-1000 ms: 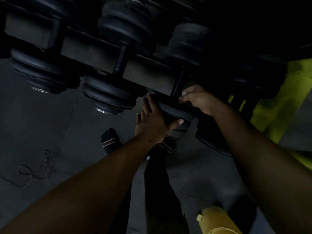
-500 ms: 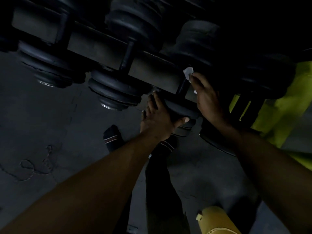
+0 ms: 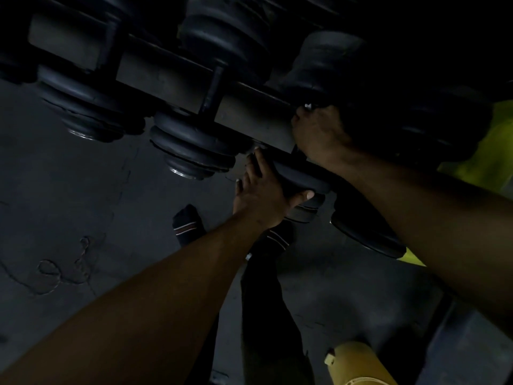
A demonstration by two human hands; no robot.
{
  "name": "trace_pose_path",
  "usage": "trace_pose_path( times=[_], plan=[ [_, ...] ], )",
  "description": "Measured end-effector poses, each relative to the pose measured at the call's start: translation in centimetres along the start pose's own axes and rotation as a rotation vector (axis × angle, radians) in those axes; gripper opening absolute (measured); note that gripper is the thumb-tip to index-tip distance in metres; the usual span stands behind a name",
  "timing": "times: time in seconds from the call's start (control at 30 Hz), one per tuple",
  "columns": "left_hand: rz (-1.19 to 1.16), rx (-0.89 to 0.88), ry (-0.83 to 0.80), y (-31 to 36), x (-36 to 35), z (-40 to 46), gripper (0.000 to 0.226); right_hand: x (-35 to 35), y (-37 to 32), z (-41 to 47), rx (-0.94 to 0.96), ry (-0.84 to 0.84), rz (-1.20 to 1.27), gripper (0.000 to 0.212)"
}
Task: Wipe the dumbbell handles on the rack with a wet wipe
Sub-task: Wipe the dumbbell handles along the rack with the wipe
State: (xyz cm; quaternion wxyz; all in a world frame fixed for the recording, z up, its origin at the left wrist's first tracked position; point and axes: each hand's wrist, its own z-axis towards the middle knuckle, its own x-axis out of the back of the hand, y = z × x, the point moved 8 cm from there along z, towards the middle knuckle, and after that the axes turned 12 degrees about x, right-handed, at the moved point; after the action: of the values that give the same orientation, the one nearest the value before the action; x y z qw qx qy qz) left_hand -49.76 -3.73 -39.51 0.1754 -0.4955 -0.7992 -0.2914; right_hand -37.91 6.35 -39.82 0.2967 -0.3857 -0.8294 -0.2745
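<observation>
Dumbbell (image 3: pixel 299 177) on rack (image 3: pixel 166 76): left hand (image 3: pixel 263 195) cups its near weight end, fingers straight, thumb under. Right hand (image 3: pixel 319 132) curled round wet wipe (image 3: pixel 307 106) at handle.

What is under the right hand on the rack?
A small white bit of the wet wipe shows above the right hand. The hand covers the rest of it and the dumbbell handle.
</observation>
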Motion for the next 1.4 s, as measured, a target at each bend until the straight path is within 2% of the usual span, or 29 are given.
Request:
trace_pose_path(
  times=[0.1, 0.17, 0.27, 0.37, 0.5, 0.57, 0.63, 0.8, 0.87, 0.93, 1.07, 1.2, 1.3, 1.4],
  plan=[
    [0.001, -0.005, 0.001, 0.0, 0.0, 0.0, 0.144, -0.1, -0.6, 0.8, 0.079, -0.231, -0.044, 0.048],
    [-0.001, -0.007, 0.001, 0.0, 0.1, 0.0, 0.143, 0.0, -0.9, 0.5, 0.130, -0.322, 0.024, 0.046],
    [-0.007, -0.004, 0.008, 0.0, 0.0, 0.0, 0.143, -0.4, -1.7, -0.3, 0.174, -0.399, 0.320, 0.014],
    [-0.010, 0.001, -0.007, 0.0, -0.1, 0.1, 0.144, -1.1, -2.7, -0.4, 0.219, -0.450, 0.571, 0.019],
    [-0.011, -0.011, -0.009, 0.0, -0.1, 0.1, 0.143, -1.0, -2.4, -0.7, 0.269, -0.440, 0.659, 0.026],
    [-0.018, -0.013, 0.009, 0.0, 0.0, 0.1, 0.143, -0.6, -2.4, -1.4, 0.379, -0.324, 0.611, 0.027],
    [-0.035, -0.015, 0.021, 0.0, 0.1, 0.0, 0.143, -1.2, -2.2, -2.2, 0.436, -0.185, 0.681, 0.025],
    [-0.037, -0.017, 0.022, 0.2, 0.3, -0.2, 0.143, -3.7, 0.2, -4.3, 0.221, 0.177, 1.030, 0.029],
    [-0.035, -0.009, 0.013, 0.3, 0.3, -0.2, 0.142, -4.7, 0.6, -5.1, 0.103, 0.240, 1.208, 0.026],
    [-0.023, -0.009, 0.016, 0.3, 0.4, -0.3, 0.142, -6.0, 0.5, -5.4, 0.008, 0.263, 1.298, 0.016],
    [-0.006, 0.001, 0.016, 0.2, 0.3, -0.3, 0.144, -8.7, 0.5, -5.7, -0.252, 0.245, 1.585, 0.012],
    [-0.012, -0.004, 0.011, 0.3, 0.4, -0.4, 0.144, -10.2, 0.4, -4.6, -0.528, 0.236, 1.918, 0.025],
    [0.002, -0.010, 0.015, 0.3, 0.4, -0.4, 0.143, -10.4, 0.3, -3.4, -0.546, 0.166, 2.088, 0.032],
    [-0.007, -0.009, 0.006, 0.3, 0.3, -0.3, 0.143, -10.0, 0.9, -2.5, -0.598, 0.279, 2.296, 0.034]
  ],
)
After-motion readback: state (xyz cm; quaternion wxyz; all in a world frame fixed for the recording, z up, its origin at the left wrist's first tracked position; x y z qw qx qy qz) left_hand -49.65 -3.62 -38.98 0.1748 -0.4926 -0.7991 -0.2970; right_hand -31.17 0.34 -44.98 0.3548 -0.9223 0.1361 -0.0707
